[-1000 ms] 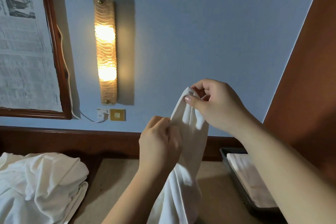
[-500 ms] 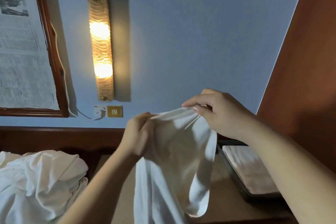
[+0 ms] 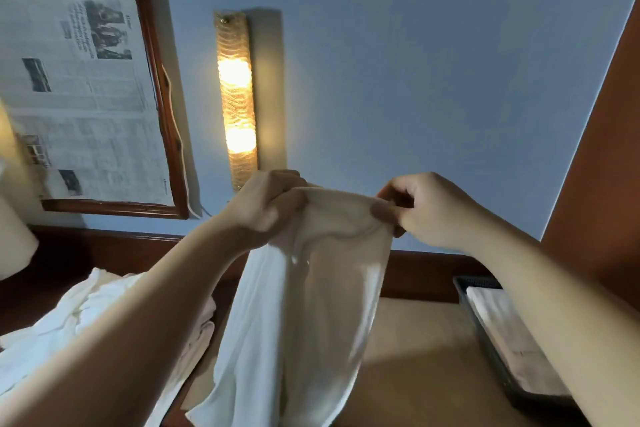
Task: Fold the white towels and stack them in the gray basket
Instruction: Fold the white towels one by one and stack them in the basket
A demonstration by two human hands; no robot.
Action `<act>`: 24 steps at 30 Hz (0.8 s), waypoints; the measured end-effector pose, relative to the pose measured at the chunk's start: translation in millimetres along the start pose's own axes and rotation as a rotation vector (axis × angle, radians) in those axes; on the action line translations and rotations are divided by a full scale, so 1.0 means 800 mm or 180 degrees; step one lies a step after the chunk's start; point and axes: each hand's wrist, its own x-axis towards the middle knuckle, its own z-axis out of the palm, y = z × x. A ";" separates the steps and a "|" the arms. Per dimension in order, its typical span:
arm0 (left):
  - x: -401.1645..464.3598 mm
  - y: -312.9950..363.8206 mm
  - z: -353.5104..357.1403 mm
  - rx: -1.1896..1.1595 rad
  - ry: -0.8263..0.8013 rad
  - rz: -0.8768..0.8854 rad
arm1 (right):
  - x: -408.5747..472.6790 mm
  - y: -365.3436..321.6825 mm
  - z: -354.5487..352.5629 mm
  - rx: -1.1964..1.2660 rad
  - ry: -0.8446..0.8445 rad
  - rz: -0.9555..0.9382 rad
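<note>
A white towel (image 3: 311, 315) hangs in the air in front of me over the tan table top (image 3: 415, 350). My left hand (image 3: 263, 208) grips its top edge on the left, fingers curled around bunched cloth. My right hand (image 3: 426, 208) pinches the top edge on the right between thumb and fingers. The stretch of edge between the hands sags slightly. At the right stands the gray basket (image 3: 474, 291) with a folded white towel (image 3: 512, 340) lying flat inside; my right forearm hides part of it.
A heap of unfolded white towels (image 3: 104, 319) lies at the left. On the blue wall behind hang a lit wall lamp (image 3: 237, 100) and a wood-framed newspaper (image 3: 79, 97). A dark wooden rail (image 3: 426, 274) runs along the table's back. A brown wall panel (image 3: 602, 166) rises at right.
My hands have moved apart along the towel's top edge, spreading it wider. The view has shifted right and down, so the lamp and frame sit more toward the middle.
</note>
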 end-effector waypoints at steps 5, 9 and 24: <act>-0.034 -0.011 0.031 0.0688 -0.0448 -0.0157 | 0.014 0.000 -0.013 0.0039 0.0649 -0.0277; -0.075 -0.027 0.054 0.0498 -0.0219 -0.0562 | 0.022 -0.005 -0.018 0.0071 0.0757 -0.0477; -0.143 -0.037 0.146 -0.1339 0.0077 -0.2259 | 0.002 0.054 -0.023 0.1007 0.0142 -0.0145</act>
